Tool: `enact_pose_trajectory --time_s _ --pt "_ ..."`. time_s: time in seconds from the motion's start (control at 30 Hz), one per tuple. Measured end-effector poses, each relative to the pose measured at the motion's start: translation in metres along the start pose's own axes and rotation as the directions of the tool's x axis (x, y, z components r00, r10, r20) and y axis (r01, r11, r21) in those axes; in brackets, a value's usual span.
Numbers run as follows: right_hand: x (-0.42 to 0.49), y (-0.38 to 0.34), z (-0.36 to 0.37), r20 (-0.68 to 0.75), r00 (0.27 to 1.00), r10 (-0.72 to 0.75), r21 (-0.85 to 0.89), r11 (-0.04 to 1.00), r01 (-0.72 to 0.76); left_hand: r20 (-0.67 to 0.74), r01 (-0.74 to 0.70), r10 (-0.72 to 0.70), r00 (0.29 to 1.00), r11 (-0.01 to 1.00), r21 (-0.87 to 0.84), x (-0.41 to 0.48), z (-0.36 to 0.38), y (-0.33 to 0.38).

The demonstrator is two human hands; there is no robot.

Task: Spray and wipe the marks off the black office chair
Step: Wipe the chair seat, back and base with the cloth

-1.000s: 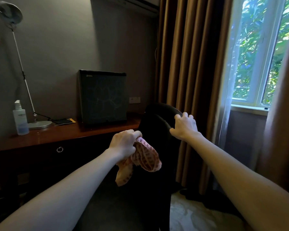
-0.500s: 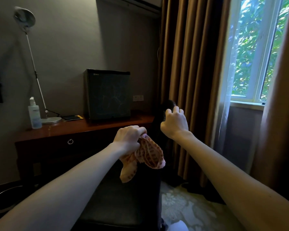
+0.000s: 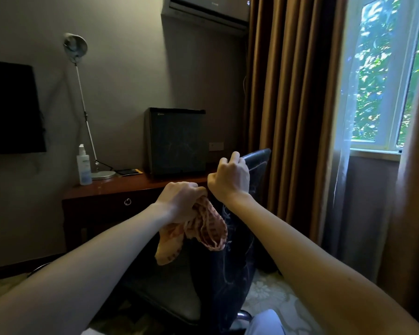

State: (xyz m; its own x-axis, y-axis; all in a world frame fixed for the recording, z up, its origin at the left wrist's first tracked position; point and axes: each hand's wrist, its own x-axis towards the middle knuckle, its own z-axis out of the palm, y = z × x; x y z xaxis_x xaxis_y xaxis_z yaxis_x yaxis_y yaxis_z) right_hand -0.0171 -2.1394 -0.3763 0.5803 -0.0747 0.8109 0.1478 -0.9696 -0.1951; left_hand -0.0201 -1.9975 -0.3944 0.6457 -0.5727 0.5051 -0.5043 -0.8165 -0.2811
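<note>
The black office chair (image 3: pixel 230 269) stands in front of me, its backrest edge-on with pale streaks on the leather and its seat to the left. My right hand (image 3: pixel 229 178) grips the top of the backrest with curled fingers. My left hand (image 3: pixel 180 201) holds a bunched pink and cream patterned cloth (image 3: pixel 203 229) just left of the backrest; the cloth hangs down over the seat. A clear spray bottle (image 3: pixel 83 165) stands on the wooden desk (image 3: pixel 111 189) at the left, out of both hands' reach.
A black mini fridge (image 3: pixel 177 141) sits on the desk beside a tall silver lamp (image 3: pixel 102 174). Brown curtains (image 3: pixel 288 117) and a window (image 3: pixel 382 76) fill the right. A dark screen (image 3: pixel 10 107) hangs on the left wall. Patterned carpet (image 3: pixel 271 298) lies below.
The chair has turned so its backrest is more edge-on and the top tilts right. My right hand stayed on the top edge; my left hand kept the cloth. The view shifted right and up.
</note>
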Motion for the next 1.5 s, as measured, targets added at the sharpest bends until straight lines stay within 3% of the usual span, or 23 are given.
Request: enact_pose_trajectory --time_s 0.37,0.8,0.97,1.07,1.2,1.3,1.4,1.5 --pt "-0.023 -0.068 0.0 -0.016 0.993 -0.12 0.127 0.985 0.121 -0.089 0.101 -0.101 0.991 0.995 -0.007 -0.064 -0.028 -0.031" --pt "-0.025 -0.137 0.018 0.08 0.958 -0.274 0.167 0.952 0.258 -0.031 0.327 -0.326 0.945 0.939 0.104 -0.115 -0.029 -0.094" --pt "-0.023 -0.15 0.026 0.212 0.907 -0.364 0.201 0.925 0.324 -0.041 0.373 -0.371 0.928 0.924 0.082 -0.128 -0.033 -0.109" --pt "-0.02 -0.148 0.024 0.229 0.854 -0.467 0.235 0.878 0.417 -0.129 0.401 -0.393 0.91 0.915 0.041 -0.124 -0.056 -0.121" --pt "0.003 -0.149 0.003 0.215 0.871 -0.442 0.579 0.776 0.251 -0.272 0.443 -0.417 0.867 0.895 0.041 -0.099 -0.107 -0.135" --pt "0.032 -0.15 -0.015 0.318 0.84 -0.44 0.77 0.637 0.041 -0.391 0.422 -0.375 0.841 0.906 0.038 -0.072 -0.136 -0.139" --pt "0.064 -0.145 -0.028 0.352 0.823 -0.446 0.831 0.553 -0.056 -0.47 0.386 -0.344 0.813 0.922 -0.007 -0.04 -0.148 -0.148" --pt "0.094 -0.132 -0.035 0.275 0.883 -0.38 0.787 0.616 0.02 -0.504 0.328 -0.304 0.809 0.944 -0.043 -0.009 -0.149 -0.155"
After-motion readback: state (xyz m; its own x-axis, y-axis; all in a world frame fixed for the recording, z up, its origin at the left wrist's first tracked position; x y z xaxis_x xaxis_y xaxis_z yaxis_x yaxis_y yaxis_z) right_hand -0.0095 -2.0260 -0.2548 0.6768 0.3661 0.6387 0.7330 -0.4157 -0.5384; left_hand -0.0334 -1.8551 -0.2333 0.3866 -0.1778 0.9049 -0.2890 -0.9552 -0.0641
